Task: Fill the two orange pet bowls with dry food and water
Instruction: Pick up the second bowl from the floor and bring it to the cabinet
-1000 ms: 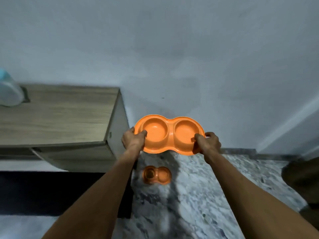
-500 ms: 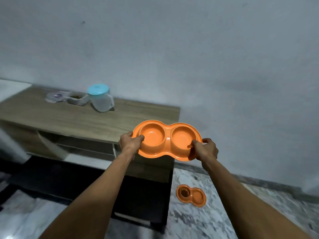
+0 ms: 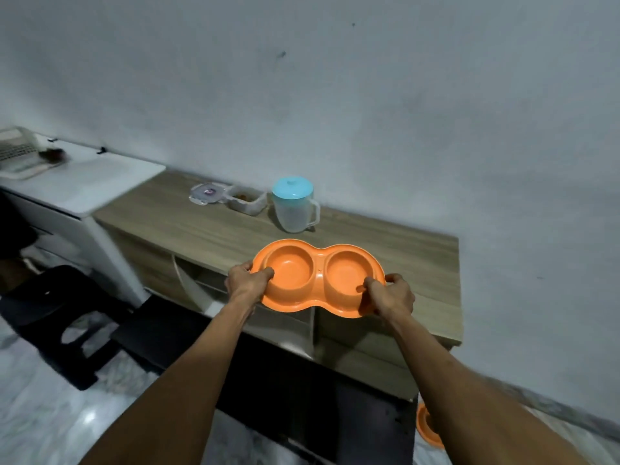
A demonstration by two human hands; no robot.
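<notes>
Orange plastic double pet bowl (image 3: 317, 276), figure-eight shape, two round wells, both look empty. It is held in the air above the front edge of a long wood-grain cabinet top (image 3: 214, 233), slightly tilted, not touching the surface. Left hand (image 3: 246, 282) clamps the left end of the bowl, thumb over the rim into the left well, other fingers hidden underneath. Right hand (image 3: 391, 297) clamps the right end the same way, thumb on the rim of the right well. Both bare forearms reach in from the bottom of the view.

On the cabinet top, behind the bowl toward the grey wall (image 3: 369, 112): translucent plastic jug with a light blue lid (image 3: 294, 209) and side handle, upright; contents hard to tell. Left of the jug, just beside it, an open clear rectangular container (image 3: 246, 199) with something brown inside, and its clear clip lid (image 3: 207, 193) lying flat next to it.

Second orange pet bowl (image 3: 426, 427) on the marble-pattern floor at lower right, mostly hidden by the right arm and the cabinet end. White unit (image 3: 84, 186) sits left of the cabinet, touching its end. Dark stool (image 3: 63, 317) on the floor at left, blurred.
</notes>
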